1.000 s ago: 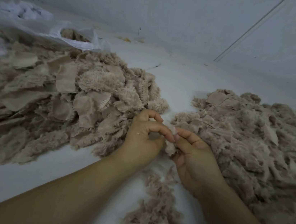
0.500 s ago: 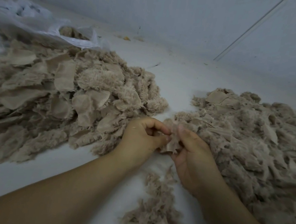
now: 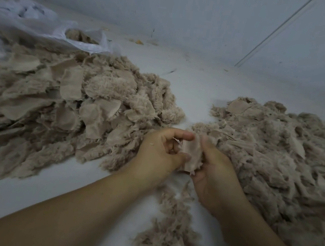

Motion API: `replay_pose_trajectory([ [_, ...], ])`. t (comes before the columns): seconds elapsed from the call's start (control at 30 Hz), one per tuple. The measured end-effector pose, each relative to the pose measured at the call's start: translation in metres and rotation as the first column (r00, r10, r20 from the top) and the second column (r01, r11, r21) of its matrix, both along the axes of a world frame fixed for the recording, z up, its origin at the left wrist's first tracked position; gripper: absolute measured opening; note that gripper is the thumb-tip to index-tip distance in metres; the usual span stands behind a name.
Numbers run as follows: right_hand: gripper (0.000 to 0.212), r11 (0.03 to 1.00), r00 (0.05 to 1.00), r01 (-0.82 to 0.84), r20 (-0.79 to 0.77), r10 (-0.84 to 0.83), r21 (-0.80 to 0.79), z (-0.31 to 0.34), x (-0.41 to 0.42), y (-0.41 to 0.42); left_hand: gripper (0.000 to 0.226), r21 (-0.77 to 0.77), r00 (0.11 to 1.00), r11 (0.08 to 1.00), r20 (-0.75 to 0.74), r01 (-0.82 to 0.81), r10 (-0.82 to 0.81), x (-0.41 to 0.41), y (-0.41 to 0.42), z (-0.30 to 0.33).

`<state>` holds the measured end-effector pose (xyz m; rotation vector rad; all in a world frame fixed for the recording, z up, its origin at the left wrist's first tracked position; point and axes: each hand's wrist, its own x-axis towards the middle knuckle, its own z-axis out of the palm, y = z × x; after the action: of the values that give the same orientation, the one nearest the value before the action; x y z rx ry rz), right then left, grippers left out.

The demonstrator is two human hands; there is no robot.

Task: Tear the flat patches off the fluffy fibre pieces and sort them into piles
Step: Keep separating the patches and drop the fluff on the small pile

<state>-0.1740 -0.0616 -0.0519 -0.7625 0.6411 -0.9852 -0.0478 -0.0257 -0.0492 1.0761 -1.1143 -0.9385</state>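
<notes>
Between my hands is a small beige fibre piece (image 3: pixel 191 156), its flat woven patch side facing me and fluff showing at its lower edge. My left hand (image 3: pixel 160 155) pinches its left edge between thumb and curled fingers. My right hand (image 3: pixel 216 171) grips its right side, thumb up along the patch. A big pile of fluffy pieces with patches (image 3: pixel 62 109) lies to the left. Another pile of beige pieces (image 3: pixel 280 159) spreads on the right. A small heap of fluff strips (image 3: pixel 171 233) lies below my hands.
A clear plastic bag (image 3: pixel 81 40) holding more fibre lies at the back left behind the left pile. The white surface (image 3: pixel 200 82) runs between the piles to a pale wall. Small crumbs lie near the wall.
Both hands have stayed between the piles while working the piece. The piece now shows a broader flat patch face, held upright between thumbs and fingers instead of bunched small.
</notes>
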Motion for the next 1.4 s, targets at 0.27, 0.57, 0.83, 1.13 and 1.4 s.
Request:
replay_pose_trajectory([
  [0.27, 0.024, 0.997, 0.992, 0.035, -0.122, -0.043, -0.064, -0.004, -0.002, -0.002, 0.024, 0.047, 0.990, 0.998, -0.131, -0.040, 0.046, 0.005, -0.002, -0.002],
  [0.57, 0.020, 0.979, 0.967, -0.024, -0.252, -0.028, -0.203, -0.001, 0.000, 0.004, 0.027, 0.204, 0.960, 0.978, -0.280, 0.048, 0.011, 0.010, -0.005, 0.003],
  [0.83, 0.021, 0.978, 0.968, -0.002, -0.246, -0.051, -0.208, -0.003, 0.002, 0.003, 0.035, 0.150, 0.915, 0.983, -0.372, -0.107, 0.156, 0.004, -0.006, -0.003],
  [1.13, 0.019, 0.985, 0.982, 0.161, -0.084, -0.166, -0.061, -0.005, -0.002, 0.000, 0.040, 0.135, 0.885, 0.877, -0.007, 0.462, -0.465, 0.029, -0.002, 0.006],
  [1.4, 0.010, 0.988, 0.988, 0.144, -0.050, -0.147, -0.049, -0.005, 0.000, -0.001, 0.036, 0.288, 0.918, 0.872, -0.129, 0.396, -0.374, 0.027, -0.006, 0.012],
])
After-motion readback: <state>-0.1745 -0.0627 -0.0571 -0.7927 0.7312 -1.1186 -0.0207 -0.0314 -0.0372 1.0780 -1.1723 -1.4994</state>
